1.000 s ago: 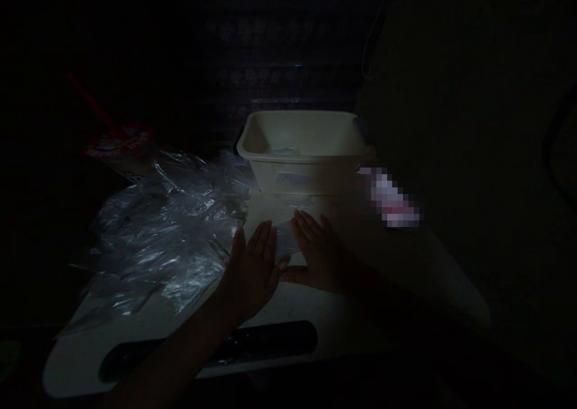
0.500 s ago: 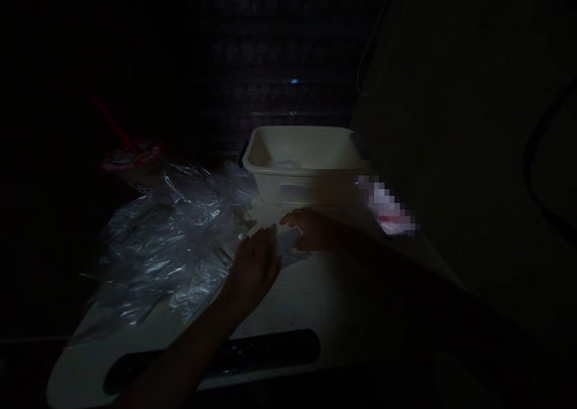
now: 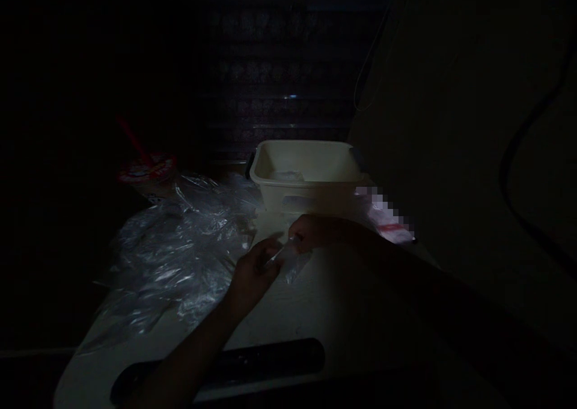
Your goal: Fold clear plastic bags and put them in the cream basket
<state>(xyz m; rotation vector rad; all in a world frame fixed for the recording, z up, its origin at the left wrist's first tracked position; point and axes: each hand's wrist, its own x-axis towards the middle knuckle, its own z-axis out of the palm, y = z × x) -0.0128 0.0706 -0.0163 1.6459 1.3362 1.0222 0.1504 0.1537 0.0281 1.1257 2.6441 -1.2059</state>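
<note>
A small clear plastic bag is stretched between my two hands, just above the white table. My left hand pinches its left edge between thumb and fingers. Curled fingers of my right hand grip the bag's upper part. To the left of my left hand spreads a loose heap of clear plastic bags. Beyond my hands stands a cream plastic bin with dark handles, and some clear plastic lies inside it. Dim light hides the finer finger detail.
A cup with a red lid and red straw stands behind the heap. Right of the bin lies a pale pink-white packet, partly pixelated. A long black strip runs along the near table edge. A dark cable hangs at right.
My right hand has closed on the small bag, which now rises from the table. My left hand has turned, its thumb and fingers now at the bag's edge. The view has tilted up slightly.
</note>
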